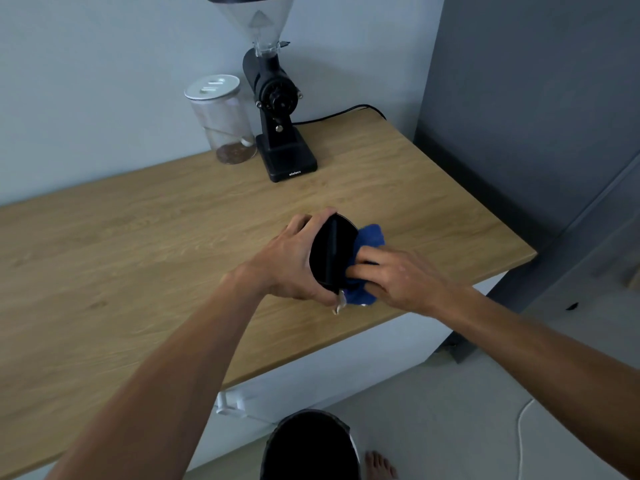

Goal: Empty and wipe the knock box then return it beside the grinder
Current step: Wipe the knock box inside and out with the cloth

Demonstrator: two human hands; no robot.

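Note:
The black round knock box [329,252] is tipped on its side above the wooden counter, its mouth facing right and its knock bar showing as a dark strip. My left hand [294,261] grips it from the left, around its wall. My right hand [398,278] presses a blue cloth [370,237] into the mouth of the box, fingers partly inside. The black grinder [280,116] stands at the back of the counter by the wall.
A clear jar [221,119] with a white lid stands left of the grinder. The grinder's black cable [346,112] runs right along the wall. A black-lined bin [311,445] stands on the floor below the wooden counter's [138,254] front edge, next to a bare foot [381,465].

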